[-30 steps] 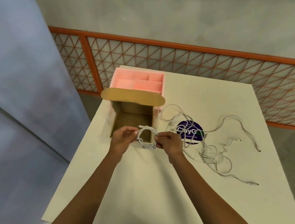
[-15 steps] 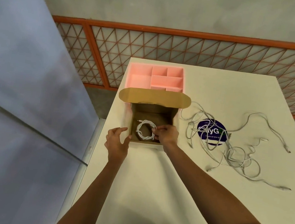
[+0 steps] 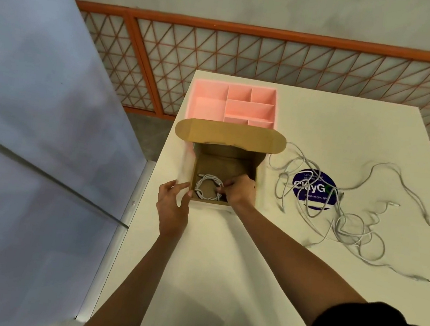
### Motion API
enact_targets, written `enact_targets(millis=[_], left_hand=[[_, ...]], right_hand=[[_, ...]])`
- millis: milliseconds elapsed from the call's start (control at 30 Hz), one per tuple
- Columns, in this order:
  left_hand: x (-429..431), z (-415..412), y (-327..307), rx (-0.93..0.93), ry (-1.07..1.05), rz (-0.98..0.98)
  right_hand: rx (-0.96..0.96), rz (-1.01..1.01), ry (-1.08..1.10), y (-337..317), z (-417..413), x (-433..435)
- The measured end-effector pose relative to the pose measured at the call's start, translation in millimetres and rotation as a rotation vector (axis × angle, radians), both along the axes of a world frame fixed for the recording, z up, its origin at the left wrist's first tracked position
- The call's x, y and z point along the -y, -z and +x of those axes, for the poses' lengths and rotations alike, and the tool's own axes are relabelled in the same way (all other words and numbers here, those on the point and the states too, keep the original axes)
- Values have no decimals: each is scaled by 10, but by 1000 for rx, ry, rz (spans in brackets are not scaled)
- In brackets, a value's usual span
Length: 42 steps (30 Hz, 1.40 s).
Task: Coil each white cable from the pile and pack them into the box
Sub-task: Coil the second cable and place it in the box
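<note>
Left of the right hand point(image 3: 237, 192), which pinches it, 1 coiled cable point(image 3: 207, 186) lies inside the box point(image 3: 226, 164); left hand point(image 3: 173, 206) spread wide.

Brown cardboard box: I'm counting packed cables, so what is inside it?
One coiled white cable lies near-left on the floor of the open brown cardboard box, with the right hand pinching it. That hand covers the near-right corner; anything there is hidden.
</note>
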State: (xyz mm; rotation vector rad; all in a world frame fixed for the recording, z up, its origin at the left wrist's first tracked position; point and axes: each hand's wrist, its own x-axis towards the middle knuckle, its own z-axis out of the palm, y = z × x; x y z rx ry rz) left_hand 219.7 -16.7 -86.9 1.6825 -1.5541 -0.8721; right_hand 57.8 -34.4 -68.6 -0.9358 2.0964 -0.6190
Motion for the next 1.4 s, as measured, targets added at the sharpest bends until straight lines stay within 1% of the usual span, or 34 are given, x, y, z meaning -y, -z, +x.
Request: enact_targets(millis=[100, 167, 267, 367, 467, 567, 633, 733, 800, 867, 933, 1067, 1133, 1233, 1333, 1400], left_hand=[[-3, 8, -6, 18, 5, 12], [-13, -10, -23, 62, -4, 11], [-70, -88, -98, 141, -61, -15], [-162, -242, -162, 143, -44, -98], [-268, -489, -168, 143, 36, -153], [-357, -765, -180, 119, 142, -229], [-439, -991, -218, 59, 240, -259], [-531, -1333, -278, -12, 397, -236], [-540, -1542, -307, -22, 495, -208], [-505, -1712, -333, 1, 530, -164], [-434, -1861, -340, 58, 513, -90], [-220, -2098, -337, 194, 409, 214], [-140, -2185, -349, 165, 384, 308], [-42, -2253, -325, 79, 329, 377], [28, -2279, -292, -14, 256, 407], [54, -2274, -273, -105, 221, 382]], right_hand=[[6, 20, -64, -1, -34, -12], [-5, -18, -97, -34, -59, -45], [-22, -209, -120, -111, -126, -201], [-17, -371, -160, -224, -263, -473], [-51, -405, -129, -280, -576, -729], [-98, -444, -12, -340, -970, -884], [-136, -459, 72, -408, -1237, -953], [-196, -490, 160, -520, -1540, -992], [-232, -508, 152, -556, -1675, -969], [-272, -490, 104, -561, -1762, -912], [-307, -441, 44, -544, -1823, -846], [-400, -256, -166, -462, -1855, -690], [-432, -150, -298, -415, -1851, -622], [-506, -42, -440, -365, -1815, -566], [-508, 2, -466, -333, -1807, -576], [-494, -13, -453, -338, -1842, -603]])
